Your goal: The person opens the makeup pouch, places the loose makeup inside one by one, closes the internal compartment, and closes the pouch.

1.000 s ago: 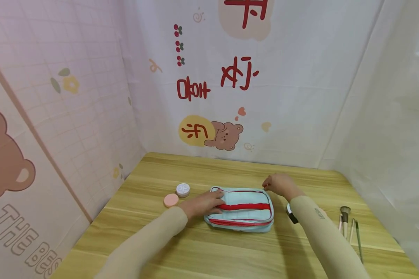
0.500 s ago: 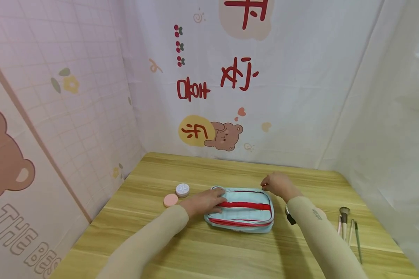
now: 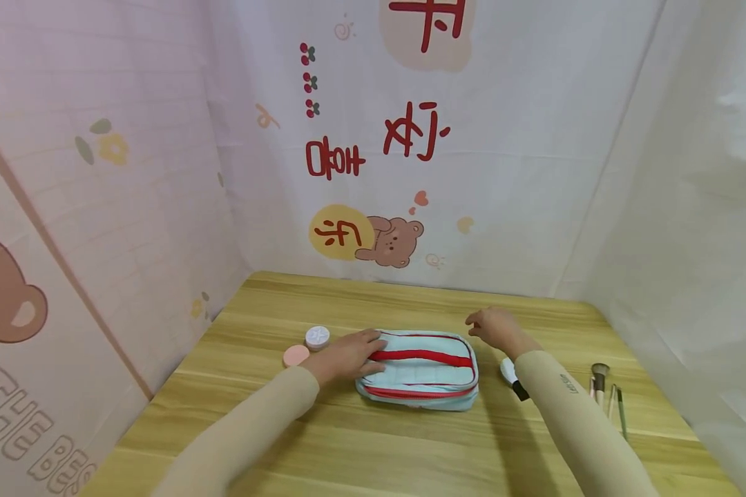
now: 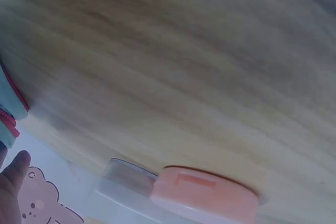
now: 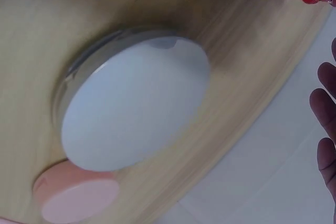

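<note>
Pouch (image 3: 398,375): on the table (image 3: 373,455), red zipper (image 3: 410,395) facing the person.
Left hand (image 3: 343,356): fingers spread on its left end, seemingly steadying it.
Right hand (image 3: 499,328): fingers apart, gripping nothing, near its right end.
Brushes (image 3: 599,373): off right, probably out of the way.

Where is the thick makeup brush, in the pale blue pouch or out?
Out: the brush lies on the wooden table, right of the pouch, beyond the right sleeve.

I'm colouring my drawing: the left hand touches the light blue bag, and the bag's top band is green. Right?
Almost! The band on the light blue bag is red, not green, as the head view shows. The left hand does touch the bag.
</note>
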`<state>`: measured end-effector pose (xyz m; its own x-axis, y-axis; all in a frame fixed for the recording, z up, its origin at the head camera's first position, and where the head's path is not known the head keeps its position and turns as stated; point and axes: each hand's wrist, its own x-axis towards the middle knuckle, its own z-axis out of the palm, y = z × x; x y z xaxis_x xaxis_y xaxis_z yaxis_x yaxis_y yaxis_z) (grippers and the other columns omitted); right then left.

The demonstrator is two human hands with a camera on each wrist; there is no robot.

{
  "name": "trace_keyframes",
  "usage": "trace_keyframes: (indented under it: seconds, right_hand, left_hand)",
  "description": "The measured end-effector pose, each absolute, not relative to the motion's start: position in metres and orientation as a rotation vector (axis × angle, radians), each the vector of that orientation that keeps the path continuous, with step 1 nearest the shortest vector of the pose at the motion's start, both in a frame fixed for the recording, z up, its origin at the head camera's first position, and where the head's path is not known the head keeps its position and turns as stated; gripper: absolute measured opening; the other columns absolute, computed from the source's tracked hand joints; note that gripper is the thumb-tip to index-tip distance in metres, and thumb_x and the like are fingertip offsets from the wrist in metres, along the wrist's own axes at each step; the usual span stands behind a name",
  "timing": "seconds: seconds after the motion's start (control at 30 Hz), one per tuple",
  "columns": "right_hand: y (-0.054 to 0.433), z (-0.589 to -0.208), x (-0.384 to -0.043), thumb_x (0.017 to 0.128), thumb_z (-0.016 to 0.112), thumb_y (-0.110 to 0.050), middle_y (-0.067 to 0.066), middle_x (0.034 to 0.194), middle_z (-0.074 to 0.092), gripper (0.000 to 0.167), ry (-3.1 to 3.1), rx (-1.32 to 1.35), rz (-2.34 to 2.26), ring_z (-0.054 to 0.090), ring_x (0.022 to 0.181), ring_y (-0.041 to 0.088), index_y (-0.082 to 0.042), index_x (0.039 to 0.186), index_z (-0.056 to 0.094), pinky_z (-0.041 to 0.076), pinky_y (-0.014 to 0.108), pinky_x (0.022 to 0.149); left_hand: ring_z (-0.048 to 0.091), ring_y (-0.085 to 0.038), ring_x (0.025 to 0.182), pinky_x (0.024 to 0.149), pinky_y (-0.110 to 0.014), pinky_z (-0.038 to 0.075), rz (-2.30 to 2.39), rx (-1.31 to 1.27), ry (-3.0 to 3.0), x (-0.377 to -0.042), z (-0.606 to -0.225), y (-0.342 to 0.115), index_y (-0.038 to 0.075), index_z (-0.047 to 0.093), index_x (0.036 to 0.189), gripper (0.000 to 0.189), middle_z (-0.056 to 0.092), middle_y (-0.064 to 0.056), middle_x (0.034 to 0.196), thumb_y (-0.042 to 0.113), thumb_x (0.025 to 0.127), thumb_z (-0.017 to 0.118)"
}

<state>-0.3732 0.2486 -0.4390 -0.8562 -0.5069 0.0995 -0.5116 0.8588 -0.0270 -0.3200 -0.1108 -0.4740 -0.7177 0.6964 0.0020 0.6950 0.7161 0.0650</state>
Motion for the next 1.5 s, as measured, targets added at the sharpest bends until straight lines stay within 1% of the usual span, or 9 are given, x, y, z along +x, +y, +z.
trace_keyframes:
  seconds: [0.13, 0.3, 0.47, 0.63, 0.77, 0.97, 1.17, 1.33, 1.5]
  right_hand:
    - [0.251, -0.439, -0.37, 0.087, 0.075, -0.012, 0.005, 0.096, 0.074, 0.015, -2.937, 0.817, 0.085, 0.068, 0.086, 0.026, -0.006, 0.101, 0.076, 0.054, 0.044, 0.079]
    - [0.252, -0.442, -0.364, 0.086, 0.076, -0.015, 0.004, 0.095, 0.074, 0.019, -2.979, 0.828, 0.092, 0.068, 0.085, 0.023, -0.009, 0.105, 0.077, 0.055, 0.043, 0.077]
    - [0.25, -0.446, -0.36, 0.086, 0.077, -0.017, 0.005, 0.103, 0.072, 0.029, -3.037, 0.855, 0.089, 0.068, 0.095, 0.026, -0.012, 0.115, 0.075, 0.055, 0.045, 0.081]
    - [0.249, -0.451, -0.358, 0.087, 0.072, -0.005, 0.011, 0.111, 0.069, 0.027, -3.109, 0.911, 0.291, 0.065, 0.103, 0.033, -0.011, 0.113, 0.076, 0.052, 0.049, 0.088]
    - [0.249, -0.456, -0.356, 0.086, 0.07, -0.002, 0.012, 0.113, 0.067, 0.022, -3.151, 0.907, 0.446, 0.065, 0.099, 0.034, -0.009, 0.106, 0.078, 0.052, 0.048, 0.088]
    - [0.245, -0.463, -0.354, 0.083, 0.069, 0.001, 0.009, 0.103, 0.069, 0.019, -3.02, 1.122, 0.477, 0.066, 0.091, 0.026, -0.01, 0.096, 0.078, 0.054, 0.039, 0.081]
    - [0.252, -0.463, -0.353, 0.084, 0.075, -0.009, -0.001, 0.089, 0.068, 0.008, -2.935, 1.128, 0.364, 0.065, 0.083, 0.017, -0.014, 0.088, 0.08, 0.054, 0.035, 0.074]
    - [0.249, -0.462, -0.356, 0.086, 0.077, -0.017, -0.005, 0.09, 0.067, 0.005, -2.89, 1.045, 0.218, 0.065, 0.081, 0.014, -0.019, 0.09, 0.08, 0.054, 0.035, 0.071]
    - [0.241, -0.46, -0.357, 0.086, 0.076, -0.016, -0.004, 0.091, 0.067, 0.007, -2.877, 0.956, 0.171, 0.066, 0.081, 0.016, -0.02, 0.091, 0.081, 0.054, 0.036, 0.068]
  left_hand:
    - [0.032, -0.031, 0.144, 0.115, -0.041, 0.031, 0.144, 1.117, 2.897, -0.318, -0.476, -0.114, 0.012, 0.047, 0.147, 0.066, 0.038, -0.014, 0.155, 0.056, 0.098, 0.052]
    - [0.036, -0.033, 0.142, 0.112, -0.045, 0.035, 0.326, 0.885, 2.885, -0.312, -0.478, -0.111, 0.011, 0.042, 0.151, 0.074, 0.031, -0.019, 0.157, 0.058, 0.095, 0.056]
    - [0.034, -0.037, 0.142, 0.112, -0.047, 0.034, 0.593, 0.778, 2.796, -0.306, -0.478, -0.103, 0.005, 0.039, 0.151, 0.077, 0.022, -0.027, 0.158, 0.046, 0.092, 0.068]
    - [0.033, -0.038, 0.142, 0.113, -0.047, 0.032, 0.658, 0.829, 2.77, -0.307, -0.48, -0.101, 0.001, 0.042, 0.148, 0.073, 0.02, -0.029, 0.158, 0.034, 0.091, 0.073]
    - [0.031, -0.038, 0.143, 0.113, -0.047, 0.031, 0.654, 0.869, 2.759, -0.314, -0.483, -0.106, -0.001, 0.042, 0.148, 0.072, 0.02, -0.026, 0.159, 0.033, 0.091, 0.073]
    - [0.027, -0.033, 0.146, 0.115, -0.045, 0.028, 0.624, 0.87, 2.723, -0.321, -0.48, -0.114, 0.001, 0.041, 0.149, 0.074, 0.02, -0.02, 0.161, 0.032, 0.09, 0.074]
    - [0.027, -0.033, 0.146, 0.116, -0.044, 0.028, 0.572, 0.896, 2.713, -0.323, -0.477, -0.115, 0.0, 0.038, 0.15, 0.076, 0.019, -0.02, 0.162, 0.033, 0.091, 0.073]
    - [0.031, -0.036, 0.143, 0.114, -0.044, 0.03, 0.532, 0.961, 2.716, -0.322, -0.473, -0.113, -0.005, 0.04, 0.148, 0.076, 0.021, -0.025, 0.16, 0.03, 0.09, 0.075]
    - [0.032, -0.037, 0.143, 0.114, -0.043, 0.031, 0.461, 1.012, 2.72, -0.321, -0.473, -0.112, -0.007, 0.042, 0.146, 0.074, 0.023, -0.025, 0.159, 0.03, 0.091, 0.074]
